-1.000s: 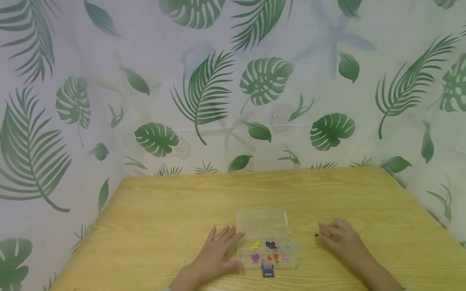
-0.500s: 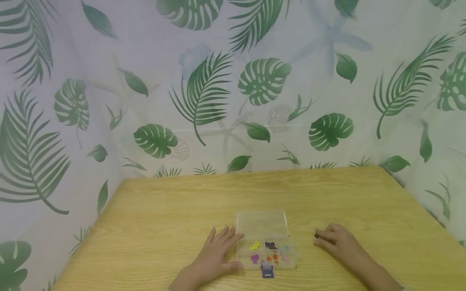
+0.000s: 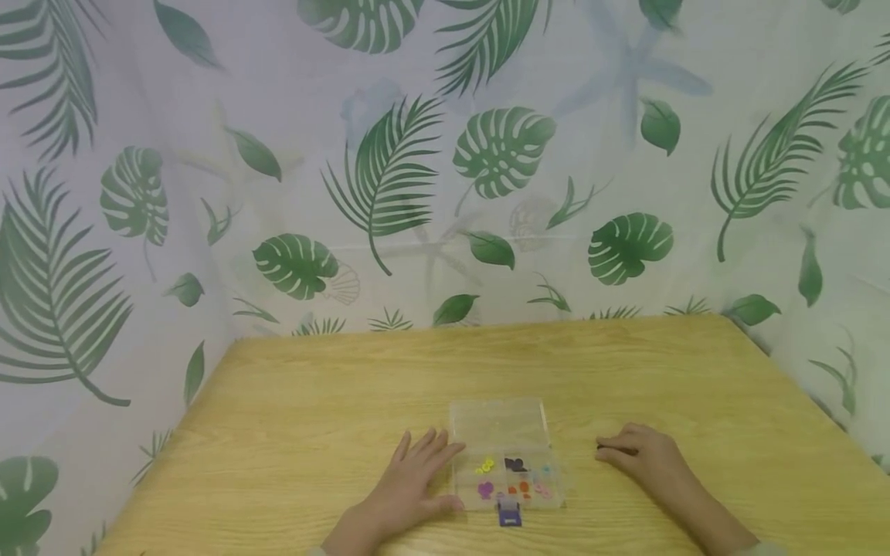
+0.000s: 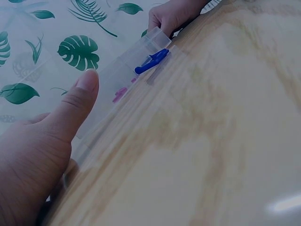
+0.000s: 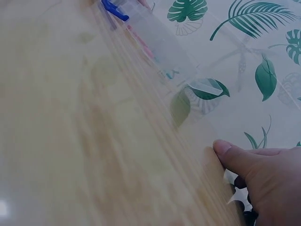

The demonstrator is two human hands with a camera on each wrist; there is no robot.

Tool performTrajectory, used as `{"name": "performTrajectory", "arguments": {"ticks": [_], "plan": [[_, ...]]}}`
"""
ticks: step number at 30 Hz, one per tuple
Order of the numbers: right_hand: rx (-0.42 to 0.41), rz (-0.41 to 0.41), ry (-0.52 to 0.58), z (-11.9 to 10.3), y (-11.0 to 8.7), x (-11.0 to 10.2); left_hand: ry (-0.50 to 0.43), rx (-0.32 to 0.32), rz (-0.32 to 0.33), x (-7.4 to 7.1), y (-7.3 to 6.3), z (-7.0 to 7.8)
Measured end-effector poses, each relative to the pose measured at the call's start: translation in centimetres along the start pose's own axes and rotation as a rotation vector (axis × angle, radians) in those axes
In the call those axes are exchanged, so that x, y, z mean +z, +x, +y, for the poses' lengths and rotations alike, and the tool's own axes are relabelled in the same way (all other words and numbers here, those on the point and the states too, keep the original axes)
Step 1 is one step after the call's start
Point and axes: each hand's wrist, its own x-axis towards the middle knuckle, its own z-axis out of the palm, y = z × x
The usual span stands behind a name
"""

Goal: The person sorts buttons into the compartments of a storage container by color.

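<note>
A clear plastic compartment box [image 3: 480,506] lies on the table with its transparent lid [image 3: 499,423] swung back and a blue latch [image 3: 510,514] at the front. Small pieces lie sorted by colour inside: yellow [image 3: 485,466], black [image 3: 516,464], purple [image 3: 485,489], orange-red [image 3: 524,488], pink and light blue. Against the box's left side rests my left hand [image 3: 412,483], fingers spread and straight, thumb by the front left corner. To the right of the box, my right hand [image 3: 647,457] pinches a small dark piece [image 3: 600,445] between thumb and fingers, mostly hidden by them.
A wood-grain table [image 3: 334,394] extends behind and around the box. White cloth printed with green leaves [image 3: 389,185] hangs along the back and both sides. The box's blue latch [image 4: 153,61] also shows in the left wrist view.
The right hand has shifted slightly left, and its fingertips have closed further over the small dark piece, which shows less now. The left hand and the box stay put.
</note>
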Motion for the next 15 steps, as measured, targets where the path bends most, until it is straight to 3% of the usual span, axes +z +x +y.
{"name": "performTrajectory", "arguments": {"ticks": [15], "plan": [[-0.006, 0.069, -0.025, 0.05, -0.2, 0.63, -0.012, 0.016, 0.017, 0.03, 0.02, 0.04]]}}
